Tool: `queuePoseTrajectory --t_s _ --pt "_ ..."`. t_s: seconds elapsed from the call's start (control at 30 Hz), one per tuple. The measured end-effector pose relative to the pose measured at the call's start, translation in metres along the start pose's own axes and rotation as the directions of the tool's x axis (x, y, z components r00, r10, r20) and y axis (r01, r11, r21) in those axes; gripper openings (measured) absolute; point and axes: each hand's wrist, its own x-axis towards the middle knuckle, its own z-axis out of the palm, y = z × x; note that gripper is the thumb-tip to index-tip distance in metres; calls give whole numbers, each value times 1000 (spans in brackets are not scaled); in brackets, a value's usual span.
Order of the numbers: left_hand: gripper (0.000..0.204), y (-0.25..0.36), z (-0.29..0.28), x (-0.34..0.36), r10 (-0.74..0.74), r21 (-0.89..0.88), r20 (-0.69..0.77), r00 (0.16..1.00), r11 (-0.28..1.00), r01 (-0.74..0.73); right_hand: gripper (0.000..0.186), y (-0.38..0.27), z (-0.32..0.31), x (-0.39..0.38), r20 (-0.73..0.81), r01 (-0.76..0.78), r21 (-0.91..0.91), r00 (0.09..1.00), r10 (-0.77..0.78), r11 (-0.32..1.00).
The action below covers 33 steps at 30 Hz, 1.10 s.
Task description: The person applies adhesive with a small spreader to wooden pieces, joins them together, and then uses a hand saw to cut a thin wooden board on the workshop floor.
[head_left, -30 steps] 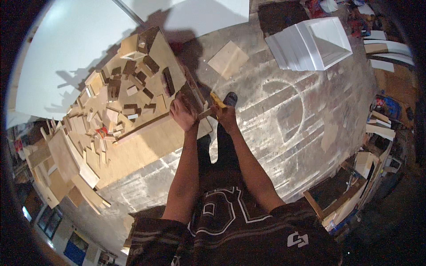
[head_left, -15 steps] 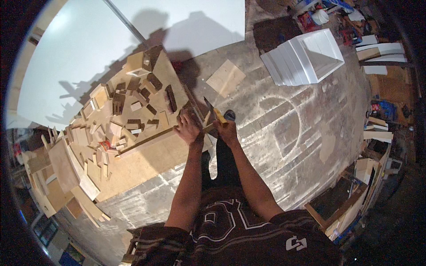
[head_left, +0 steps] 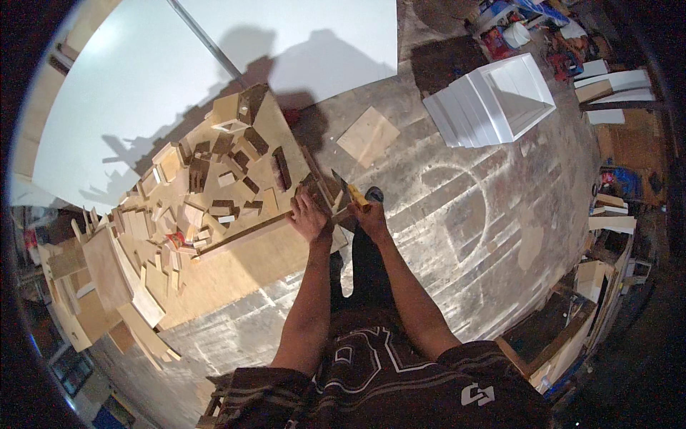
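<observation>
At the near right corner of the workbench [head_left: 236,275], my left hand [head_left: 311,218] lies over a wooden strip [head_left: 340,214] that pokes out between my hands. Its fingers bend over the wood and seem to hold it against the bench. My right hand [head_left: 370,217] is just to the right, wrapped round the yellow handle of a small handsaw [head_left: 358,195]. The narrow dark blade points up and away, past the bench edge. Whether the blade touches the strip I cannot tell.
Several wood offcuts [head_left: 227,178] cover the bench, with a dark-backed brush [head_left: 281,169] among them. Boards [head_left: 107,261] lean at its left end, and a large white panel [head_left: 128,71] is behind. On the floor are a plywood square [head_left: 368,137] and a white box-like form [head_left: 493,104].
The whole view has shifted slightly, so bench and hands appear a little lower and to the right. My grip on the saw and the strip looks the same.
</observation>
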Motion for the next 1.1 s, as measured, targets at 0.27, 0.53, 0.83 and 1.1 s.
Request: queuePoseTrajectory --t_s 0.27,0.53,0.83,1.1 --pt "38 0 16 -3 40 -142 -118 992 988 -57 35 -7 -41 -9 -161 48 109 987 -30 993" --pt "41 -9 16 -4 -14 -45 -3 1000 999 14 43 -167 -80 -132 -124 18 37 992 -14 999" --pt "52 -21 33 -6 53 54 -12 999 997 -52 29 -156 -45 -175 15 -108 128 994 107 986" --pt "60 -5 20 -5 11 -24 14 1000 1000 -11 39 -179 -35 -164 -12 34 -13 999 -34 999"
